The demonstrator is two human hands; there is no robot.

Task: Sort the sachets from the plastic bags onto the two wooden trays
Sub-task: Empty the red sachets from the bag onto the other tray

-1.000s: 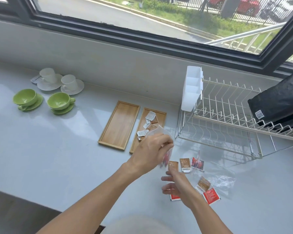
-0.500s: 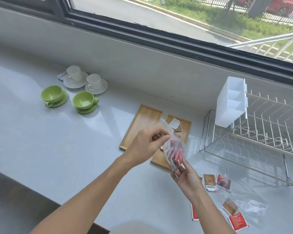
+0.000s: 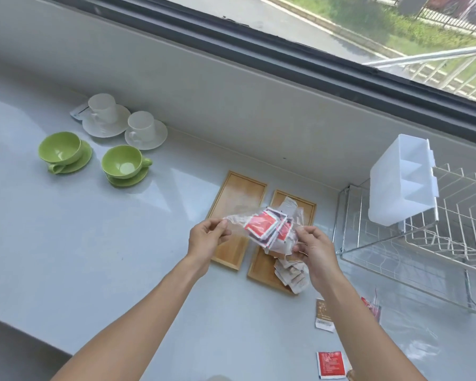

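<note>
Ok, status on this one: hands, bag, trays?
Left hand and right hand both pinching the plastic bag, held above the trays. Red sachets inside. Left tray bare, right tray holds pale sachets. Nothing in the way.

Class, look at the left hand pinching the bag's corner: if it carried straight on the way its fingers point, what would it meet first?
Probably the clear plastic bag itself, with its red sachets; the left hand points rightward towards the right hand. Depth is uncertain.

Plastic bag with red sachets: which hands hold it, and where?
Both hands hold the plastic bag above the wooden trays: left hand pinches its left end, right hand grips its right, lower end.
</note>
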